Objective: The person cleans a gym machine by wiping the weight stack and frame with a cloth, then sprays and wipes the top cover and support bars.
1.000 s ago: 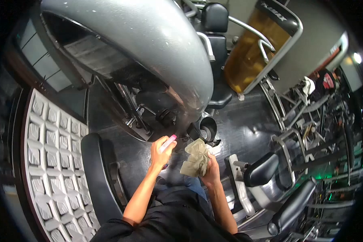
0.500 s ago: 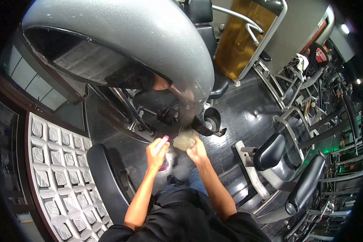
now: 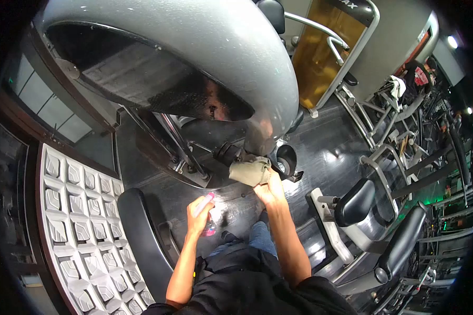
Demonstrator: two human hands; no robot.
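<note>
In my left hand (image 3: 197, 216) is a spray bottle (image 3: 209, 228) with a pink-and-white head and pink liquid in its clear body; the fingers wrap round its neck. My right hand (image 3: 270, 190) grips a pale greenish-grey cloth (image 3: 249, 171), bunched at the fingers and hanging out to the left. Just beyond the cloth rises the big curved silver shell (image 3: 236, 52) of a gym machine, with a glossy dark panel (image 3: 147, 79) set into it. The cloth overlaps the machine's lower end in this view.
A black padded bench (image 3: 142, 226) stands at my left beside a white patterned wall panel (image 3: 79, 226). To the right are a black seat (image 3: 355, 202) on a pale frame and more gym machines. A person (image 3: 420, 76) is at the far right back.
My right hand has moved slightly up and right with the cloth, which hangs more spread out. My left hand is a little lower with the spray bottle. The view has shifted.
</note>
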